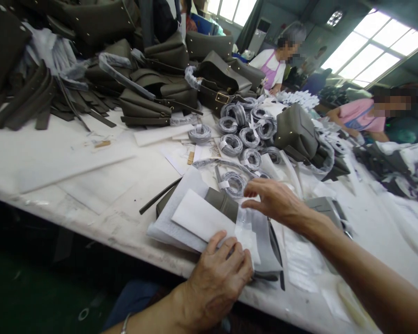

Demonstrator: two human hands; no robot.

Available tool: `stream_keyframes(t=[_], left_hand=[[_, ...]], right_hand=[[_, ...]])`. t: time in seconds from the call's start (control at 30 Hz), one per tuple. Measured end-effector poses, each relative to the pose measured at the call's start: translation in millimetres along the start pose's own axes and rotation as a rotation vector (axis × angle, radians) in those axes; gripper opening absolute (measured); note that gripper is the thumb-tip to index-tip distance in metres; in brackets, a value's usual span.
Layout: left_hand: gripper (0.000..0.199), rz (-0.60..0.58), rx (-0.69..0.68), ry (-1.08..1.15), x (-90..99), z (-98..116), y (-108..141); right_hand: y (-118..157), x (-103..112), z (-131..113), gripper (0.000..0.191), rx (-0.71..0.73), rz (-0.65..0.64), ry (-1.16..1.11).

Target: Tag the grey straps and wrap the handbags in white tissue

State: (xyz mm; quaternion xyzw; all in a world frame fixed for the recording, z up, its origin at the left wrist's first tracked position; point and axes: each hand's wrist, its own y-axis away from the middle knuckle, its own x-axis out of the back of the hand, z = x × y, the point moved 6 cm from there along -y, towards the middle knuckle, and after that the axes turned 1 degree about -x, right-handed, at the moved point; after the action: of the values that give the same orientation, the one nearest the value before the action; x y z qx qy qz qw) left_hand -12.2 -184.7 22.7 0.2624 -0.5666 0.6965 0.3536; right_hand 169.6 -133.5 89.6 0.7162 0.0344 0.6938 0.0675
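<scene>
left hand lies over the near edge of a white pad, its fingers bent and close together; the thumb is out of sight, so i cannot tell whether it pinches the pad or merely presses on it. its place there seems to keep the layers from sliding. right hand hangs over the right part of the same bundle, half open, thumb apart from the bent fingers and nothing visible between them; whether a fingertip brushes the wrapping below is hard to tell.

beneath the pad is thin white paper, and under that a dark green bag lies on the bench, close to its near edge, probably so both hands reach it easily. the pad and paper presumably guard its surface from scuffs. a dark strap sticks out to the left.

just beyond, coils in clear wrap sit grouped, some banded with white, likely so they don't unroll. farther off, more bags are heaped, and dark strips lie at the left. across the bench are two people, one in a purple apron, one in a pink top.
</scene>
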Motion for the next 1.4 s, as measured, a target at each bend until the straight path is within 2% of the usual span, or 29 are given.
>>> stream_keyframes(t=[0.07, 0.13, 0.23, 0.3, 0.37, 0.43, 0.5, 0.6, 0.7, 0.83, 0.9, 0.97, 1.07, 1.2, 1.3, 1.4], left_hand=[[0.027, -0.002, -0.003, -0.011, 0.8, 0, -1], [0.027, 0.0, 0.001, -0.018, 1.7, 0, -3], [0.029, -0.037, -0.013, -0.017, 4.0, 0, -5], [0.03, -0.082, -0.044, -0.011, 9.0, 1, -5], [0.028, -0.108, -0.074, -0.012, 21.2, -3, -6], [0.027, -0.118, -0.085, -0.049, 40.3, -15, -7], [0.033, -0.139, -0.055, -0.128, 61.9, -37, -7], [0.049, -0.189, 0.036, -0.24, 87.7, -74, -6], [0.045, -0.194, 0.036, -0.295, 93.5, -83, -1], [0.034, -0.092, 0.026, -0.281, 77.5, -54, 5], [0.032, -0.041, 0.057, -0.242, 70.3, -42, 5], [0.031, -0.019, 0.085, -0.188, 67.4, -37, 3], [0.034, -0.028, 0.084, -0.109, 69.7, -38, 2], [0.031, 0.033, 0.058, -0.015, 79.1, -40, 12], [0.029, 0.087, 0.049, -0.014, 82.5, -38, 28], [0.024, 0.114, 0.11, 0.02, 82.1, -42, 41]], right_hand=[[16, -17, -4, 0.011, -0.052, -0.058, -0.15], [29, -28, -9, 0.009, -0.086, -0.057, -0.118], [47, -18, -22, 0.004, -0.1, 0.154, 0.019], [66, -8, -41, 0.004, -0.05, 0.298, -0.017], [86, -6, -63, 0.013, 0.018, 0.382, -0.076], [105, -15, -81, 0.026, 0.043, 0.418, -0.046], [119, -32, -88, 0.043, 0.024, 0.419, 0.025], [129, -58, -79, 0.056, -0.001, 0.41, 0.109], [130, -73, -49, 0.06, 0.01, 0.43, 0.173], [128, -71, 9, 0.051, -0.064, 0.42, 0.223], [130, -60, 20, 0.048, -0.075, 0.409, 0.215], [129, -45, 11, 0.056, -0.056, 0.399, 0.168], [115, -28, -31, 0.071, 0.009, 0.387, 0.037], [78, -33, -84, 0.074, 0.106, 0.366, -0.12], [59, -44, -96, 0.073, 0.134, 0.347, -0.207], [56, -49, -94, 0.074, 0.148, 0.334, -0.264]])
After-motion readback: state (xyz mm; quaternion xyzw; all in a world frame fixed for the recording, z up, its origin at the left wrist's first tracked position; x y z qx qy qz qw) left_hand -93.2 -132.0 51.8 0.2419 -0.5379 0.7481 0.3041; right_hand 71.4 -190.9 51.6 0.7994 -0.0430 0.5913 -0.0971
